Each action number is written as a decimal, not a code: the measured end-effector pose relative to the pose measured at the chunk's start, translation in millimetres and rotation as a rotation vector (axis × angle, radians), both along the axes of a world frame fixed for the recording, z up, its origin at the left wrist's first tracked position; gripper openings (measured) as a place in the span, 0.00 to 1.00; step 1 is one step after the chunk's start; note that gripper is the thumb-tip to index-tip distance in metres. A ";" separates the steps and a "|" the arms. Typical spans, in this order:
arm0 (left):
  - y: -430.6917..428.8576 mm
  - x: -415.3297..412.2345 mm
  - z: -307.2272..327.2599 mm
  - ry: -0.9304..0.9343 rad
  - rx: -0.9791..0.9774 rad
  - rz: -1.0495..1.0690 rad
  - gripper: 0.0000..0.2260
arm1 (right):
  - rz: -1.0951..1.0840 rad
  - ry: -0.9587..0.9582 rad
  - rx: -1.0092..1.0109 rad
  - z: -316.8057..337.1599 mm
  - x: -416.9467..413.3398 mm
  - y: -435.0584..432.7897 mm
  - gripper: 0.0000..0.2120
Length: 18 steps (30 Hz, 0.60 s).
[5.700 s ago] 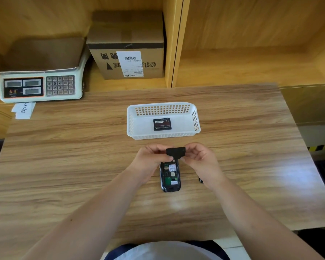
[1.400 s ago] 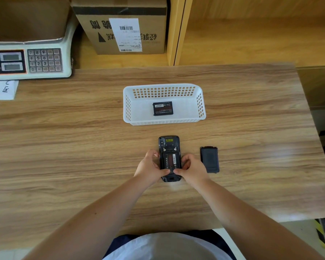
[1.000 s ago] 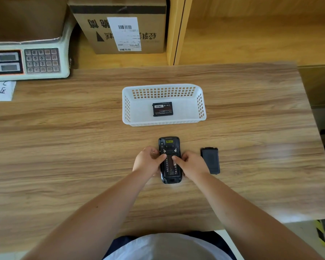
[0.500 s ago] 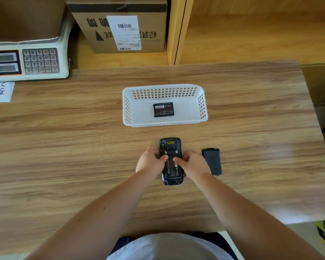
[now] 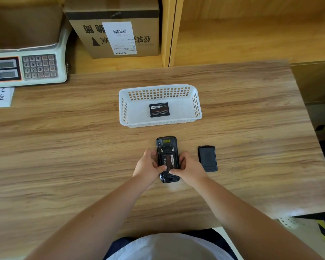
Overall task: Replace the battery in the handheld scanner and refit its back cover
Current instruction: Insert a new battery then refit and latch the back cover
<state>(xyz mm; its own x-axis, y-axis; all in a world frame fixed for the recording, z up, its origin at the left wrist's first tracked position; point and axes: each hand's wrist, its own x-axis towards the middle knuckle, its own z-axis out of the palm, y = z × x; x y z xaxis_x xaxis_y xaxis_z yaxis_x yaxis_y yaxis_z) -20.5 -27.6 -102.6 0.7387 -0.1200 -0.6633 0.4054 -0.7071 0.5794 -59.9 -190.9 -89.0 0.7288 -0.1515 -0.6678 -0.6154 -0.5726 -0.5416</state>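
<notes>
Two bare forearms, no sleeves reaching the wrists, no watch or rings to be seen, left hand [image 5: 147, 168] and right hand [image 5: 190, 169] ungloved, white top over the belly, dark garment showing beneath it

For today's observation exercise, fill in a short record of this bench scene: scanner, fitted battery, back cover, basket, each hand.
scanner: face down on the table, back open
fitted battery: in the scanner's bay
back cover: off, on the table right of the scanner
basket: white, beyond the scanner, holds a second battery
left hand: thumb on the fitted battery
right hand: thumb on the fitted battery
</notes>
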 end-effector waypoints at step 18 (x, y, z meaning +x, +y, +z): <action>-0.7 -10.9 15.2 -0.115 -0.010 0.081 0.23 | -0.044 -0.172 -0.080 7.9 -20.3 -22.8 0.19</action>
<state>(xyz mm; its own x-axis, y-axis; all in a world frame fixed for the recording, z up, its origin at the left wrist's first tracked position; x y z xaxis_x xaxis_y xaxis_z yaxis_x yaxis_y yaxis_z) -31.4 -28.3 -87.4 0.8174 -0.0628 -0.5727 0.3915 -0.6686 0.6322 -80.2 -213.7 -81.2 0.8224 -0.2336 -0.5188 -0.5434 -0.5928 -0.5944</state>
